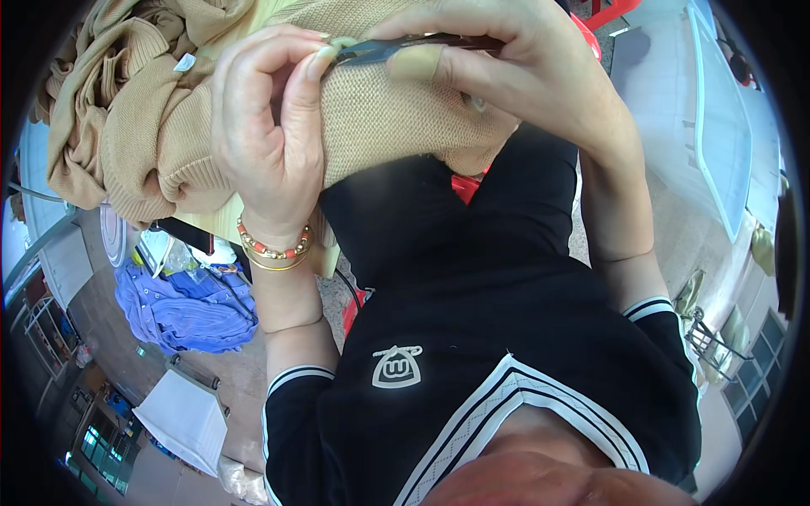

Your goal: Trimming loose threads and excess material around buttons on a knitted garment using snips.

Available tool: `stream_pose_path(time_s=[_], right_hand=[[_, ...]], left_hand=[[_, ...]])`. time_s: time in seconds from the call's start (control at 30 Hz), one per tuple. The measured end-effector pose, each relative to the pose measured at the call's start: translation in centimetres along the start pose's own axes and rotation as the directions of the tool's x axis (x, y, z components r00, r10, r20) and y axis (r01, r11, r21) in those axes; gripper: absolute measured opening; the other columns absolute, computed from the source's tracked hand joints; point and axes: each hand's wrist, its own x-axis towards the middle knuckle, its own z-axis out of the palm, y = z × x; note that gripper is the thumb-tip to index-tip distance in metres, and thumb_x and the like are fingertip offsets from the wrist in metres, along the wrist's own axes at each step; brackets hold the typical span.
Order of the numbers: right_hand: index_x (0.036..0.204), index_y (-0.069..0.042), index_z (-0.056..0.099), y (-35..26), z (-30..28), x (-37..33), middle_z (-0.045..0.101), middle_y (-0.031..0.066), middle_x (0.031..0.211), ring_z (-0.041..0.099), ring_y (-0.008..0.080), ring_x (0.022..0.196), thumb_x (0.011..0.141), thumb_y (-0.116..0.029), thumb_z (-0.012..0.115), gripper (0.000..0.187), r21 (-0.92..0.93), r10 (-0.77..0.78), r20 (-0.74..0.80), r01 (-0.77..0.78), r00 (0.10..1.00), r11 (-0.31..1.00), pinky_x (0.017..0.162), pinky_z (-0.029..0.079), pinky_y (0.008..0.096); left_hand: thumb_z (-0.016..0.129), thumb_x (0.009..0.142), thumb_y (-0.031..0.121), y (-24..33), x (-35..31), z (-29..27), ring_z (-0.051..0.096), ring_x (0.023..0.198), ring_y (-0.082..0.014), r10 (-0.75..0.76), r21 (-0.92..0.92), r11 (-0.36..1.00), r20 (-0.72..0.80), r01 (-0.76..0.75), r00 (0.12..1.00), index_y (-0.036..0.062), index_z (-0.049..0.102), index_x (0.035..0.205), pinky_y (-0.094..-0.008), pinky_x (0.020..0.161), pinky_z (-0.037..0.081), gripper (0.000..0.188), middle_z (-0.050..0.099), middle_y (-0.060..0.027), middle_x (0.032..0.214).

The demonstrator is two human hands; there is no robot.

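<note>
A beige knitted garment (380,126) lies across my lap. At its upper edge my left hand (274,118) is closed, thumb and forefinger pinching the knit beside a small pale round piece (343,42), perhaps a button. My right hand (506,72) is closed around dark thread snips (375,52), their blades pointing left at the pinched spot. A tan cover wraps the right thumb. The tips of the blades are partly hidden by the left fingertips.
More beige knitwear (143,110) is heaped at the left, with a small white tag. Below it are a dark flat object (187,234) and a bundled blue garment (186,308). A white-covered stand (186,417) stands lower left; a translucent bin (675,118) is at the right.
</note>
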Motion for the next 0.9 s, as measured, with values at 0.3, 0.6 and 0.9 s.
stream_pose_path(time_s=[0.3,0.6,0.9], right_hand=[[0.103,0.001,0.070,0.5,-0.9,1.0,0.066,0.0146,0.080,0.064,0.0236,0.074,0.084,-0.013,0.072,0.024,0.090,0.070,0.117,-0.081,0.991,0.993,0.065,0.048,0.0313],[0.101,0.002,0.069,1.8,0.3,0.4,0.067,0.0136,0.082,0.062,0.0198,0.072,0.084,-0.011,0.072,0.022,0.103,-0.012,0.073,0.005,0.997,0.995,0.066,0.049,0.0294],[0.105,0.002,0.066,-2.0,0.3,-0.4,0.065,0.0019,0.082,0.056,0.0055,0.073,0.082,-0.003,0.074,0.025,0.047,0.618,0.152,-0.630,0.772,0.775,0.064,0.046,0.0208]], left_hand=[[0.065,0.087,0.001,0.3,0.3,-0.1,0.062,0.085,-0.0222,0.041,0.036,0.998,0.018,-0.041,0.999,0.0006,0.062,0.092,-0.0304,0.076,0.049,0.005,0.066,-0.0097,0.092],[0.061,0.091,0.000,-0.1,-0.2,0.0,0.062,0.086,-0.0189,0.019,-0.027,0.999,-0.041,-0.020,0.999,-0.0003,0.061,0.096,-0.0279,0.074,0.050,0.005,0.064,-0.0106,0.098],[0.048,0.101,0.017,-0.5,-3.0,-1.7,0.061,0.096,-0.0170,-0.368,-0.126,0.924,-0.039,0.361,0.929,-0.0016,0.059,0.114,-0.0293,0.088,0.047,0.025,0.061,-0.0113,0.110]])
